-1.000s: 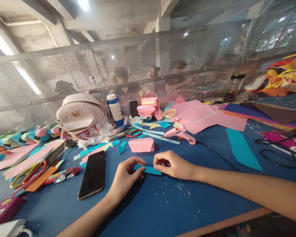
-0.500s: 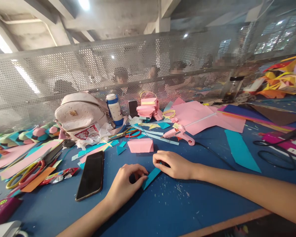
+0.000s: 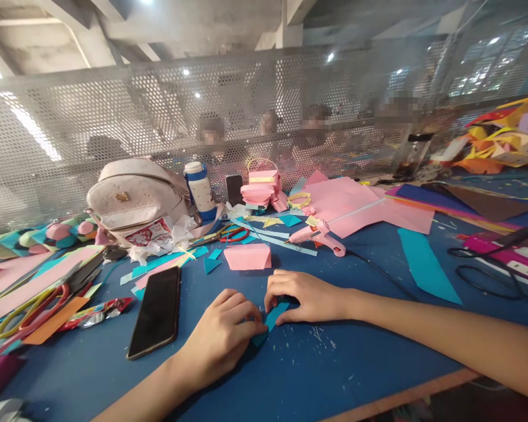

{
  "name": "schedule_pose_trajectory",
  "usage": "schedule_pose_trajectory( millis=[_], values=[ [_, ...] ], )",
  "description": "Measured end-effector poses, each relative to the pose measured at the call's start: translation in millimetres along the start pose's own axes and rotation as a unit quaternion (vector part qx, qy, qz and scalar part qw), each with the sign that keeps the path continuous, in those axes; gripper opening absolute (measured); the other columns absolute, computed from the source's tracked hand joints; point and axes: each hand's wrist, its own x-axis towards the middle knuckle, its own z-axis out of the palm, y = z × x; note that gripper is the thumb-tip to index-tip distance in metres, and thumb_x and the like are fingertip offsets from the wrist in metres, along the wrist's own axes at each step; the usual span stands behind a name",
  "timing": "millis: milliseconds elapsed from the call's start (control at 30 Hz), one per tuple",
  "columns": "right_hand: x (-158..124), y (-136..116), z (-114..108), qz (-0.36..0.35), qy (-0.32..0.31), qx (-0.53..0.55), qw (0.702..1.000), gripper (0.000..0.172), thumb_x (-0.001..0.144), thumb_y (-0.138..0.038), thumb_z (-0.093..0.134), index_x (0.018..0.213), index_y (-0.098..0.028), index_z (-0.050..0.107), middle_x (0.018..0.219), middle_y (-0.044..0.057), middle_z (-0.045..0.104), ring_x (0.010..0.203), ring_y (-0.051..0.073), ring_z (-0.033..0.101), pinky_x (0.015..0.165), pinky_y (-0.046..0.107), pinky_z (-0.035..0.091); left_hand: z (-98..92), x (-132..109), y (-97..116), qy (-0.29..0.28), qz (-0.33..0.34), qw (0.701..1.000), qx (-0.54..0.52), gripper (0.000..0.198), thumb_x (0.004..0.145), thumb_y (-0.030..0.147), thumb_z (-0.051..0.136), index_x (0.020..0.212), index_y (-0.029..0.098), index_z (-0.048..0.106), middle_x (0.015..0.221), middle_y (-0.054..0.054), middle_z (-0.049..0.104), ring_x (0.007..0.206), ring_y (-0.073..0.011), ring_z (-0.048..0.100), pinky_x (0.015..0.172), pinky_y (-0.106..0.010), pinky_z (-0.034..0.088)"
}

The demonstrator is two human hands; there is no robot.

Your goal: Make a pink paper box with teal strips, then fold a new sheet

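Note:
A narrow blue paper strip (image 3: 274,317) lies on the blue tabletop between my two hands. My left hand (image 3: 229,328) pinches its near left end, the fingertips curled over the paper. Across its far part, my right hand (image 3: 300,296) grips the strip between thumb and fingers, partly hiding that end. Just beyond my hands stands a small folded pink paper piece (image 3: 247,257). Behind it to the right, a pink glue gun (image 3: 319,236) rests on its side, its cord running right.
At left lie a black phone (image 3: 155,310), red-handled scissors (image 3: 48,308) and a snack wrapper (image 3: 97,312). A backpack (image 3: 134,199) and a bottle (image 3: 201,190) stand behind. Pink paper sheets (image 3: 352,202) spread at the back; a magenta power strip (image 3: 510,252) is at right.
My right hand has shifted left along the blue strip, its thumb now coming down on the near side. My left fingers have curled further over the strip's end. The view has drifted slightly.

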Motion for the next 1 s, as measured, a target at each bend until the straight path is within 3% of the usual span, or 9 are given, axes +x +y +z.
schedule_pose_trajectory(
  millis=[400,600,733,833,900,1000],
  values=[
    [-1.9,-1.7,0.6,0.017,-0.004,0.001,1.000,0.020,0.089,-0.038,0.069,0.091,-0.018,0.065,0.091,0.002,0.062,0.087,0.017,0.056,0.077,0.027,0.041,-9.5,1.9,4.1,-0.042,0.021,0.998,-0.029,0.032,0.092,0.006,0.038,0.106,0.017,0.064,0.100,-0.007,0.069,0.087,-0.0204,0.056,0.080,-0.037,0.039],
    [1.1,-7.8,-2.5,0.032,-0.021,0.017,0.999,0.012,0.085,-0.024,0.073,0.088,-0.019,0.063,0.091,0.001,0.063,0.088,0.016,0.055,0.078,0.025,0.042,-10.5,2.0,7.1,-0.053,0.036,0.998,-0.025,0.032,0.092,0.004,0.035,0.106,0.014,0.062,0.102,-0.009,0.069,0.086,-0.0197,0.057,0.084,-0.038,0.041],
    [-2.6,-11.4,-14.1,0.036,-0.038,-0.009,0.999,0.012,0.085,-0.009,0.068,0.089,-0.019,0.062,0.091,-0.001,0.065,0.091,0.016,0.055,0.083,0.025,0.041,-6.9,1.1,6.2,-0.024,0.060,0.998,-0.009,0.035,0.098,0.010,0.028,0.103,0.011,0.062,0.100,-0.011,0.069,0.083,-0.0190,0.059,0.080,-0.037,0.044],
    [-21.4,-9.3,-29.9,0.066,-0.028,-0.012,0.997,0.011,0.090,-0.010,0.060,0.092,-0.021,0.062,0.096,-0.001,0.066,0.097,0.017,0.056,0.087,0.028,0.041,-3.1,1.8,3.8,0.023,0.089,0.995,0.032,0.034,0.103,0.016,0.031,0.099,0.010,0.064,0.094,-0.009,0.071,0.078,-0.0173,0.061,0.078,-0.034,0.046],
    [-43.0,-2.4,-41.6,0.125,-0.006,-0.007,0.992,0.007,0.093,-0.019,0.057,0.093,-0.023,0.063,0.096,0.000,0.066,0.095,0.018,0.058,0.084,0.029,0.043,-1.2,3.3,2.5,0.047,0.100,0.991,0.069,0.028,0.101,0.013,0.039,0.096,0.011,0.066,0.092,-0.006,0.072,0.076,-0.0155,0.062,0.079,-0.032,0.047],
    [-81.9,18.3,-58.0,0.235,0.087,-0.040,0.967,0.020,0.096,-0.038,0.051,0.087,-0.024,0.063,0.094,0.002,0.066,0.086,0.020,0.061,0.084,0.034,0.045,0.7,6.0,1.5,0.068,0.097,0.988,0.104,0.024,0.099,0.009,0.045,0.091,0.013,0.067,0.089,-0.002,0.073,0.073,-0.0133,0.063,0.080,-0.030,0.048]
  ],
)
